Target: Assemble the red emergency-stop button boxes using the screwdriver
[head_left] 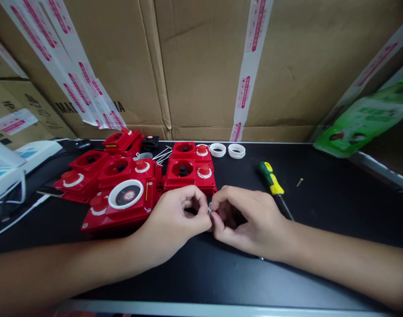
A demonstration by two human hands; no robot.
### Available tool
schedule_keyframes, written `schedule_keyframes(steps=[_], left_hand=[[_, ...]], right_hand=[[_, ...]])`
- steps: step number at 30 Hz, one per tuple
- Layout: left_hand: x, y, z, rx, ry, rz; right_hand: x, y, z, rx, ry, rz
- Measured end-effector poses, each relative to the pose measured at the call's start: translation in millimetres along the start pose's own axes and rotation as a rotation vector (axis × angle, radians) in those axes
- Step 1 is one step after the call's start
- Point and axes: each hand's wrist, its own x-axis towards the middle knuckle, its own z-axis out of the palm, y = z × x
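Note:
My left hand and my right hand meet over the black table, fingertips pinched together. Between them is a tiny silvery-white piece, mostly covered by the fingers and too small to name. Just beyond my hands stands a red plastic housing with round recesses and red knobs. To the left of my left hand lies another red housing, with a white ring around its round opening. A screwdriver with a green and yellow handle lies behind my right hand, its shaft partly hidden.
More red housings are grouped at the left. White rings sit near the back edge, and a small screw lies at the right. A green bag leans at the far right. Cardboard walls the back; a white power strip is left.

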Motion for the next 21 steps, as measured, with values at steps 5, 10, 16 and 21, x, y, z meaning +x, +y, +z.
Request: schedule_keyframes(steps=[5, 10, 16, 21], left_hand=[[-0.1, 0.8, 1.0, -0.035, -0.015, 0.004], [-0.7, -4.8, 3.0, -0.036, -0.038, -0.010], [-1.9, -5.2, 2.5, -0.007, -0.044, -0.004], [-1.4, -2.7, 2.1, 0.027, -0.070, 0.026]], right_hand=[[-0.9, 0.2, 1.6, -0.022, 0.016, 0.000], [0.0, 1.4, 1.9, -0.059, 0.023, -0.027], [1.1, 2.3, 1.0, -0.075, 0.009, -0.072], [0.1, 1.1, 2.2, -0.088, 0.005, -0.082]])
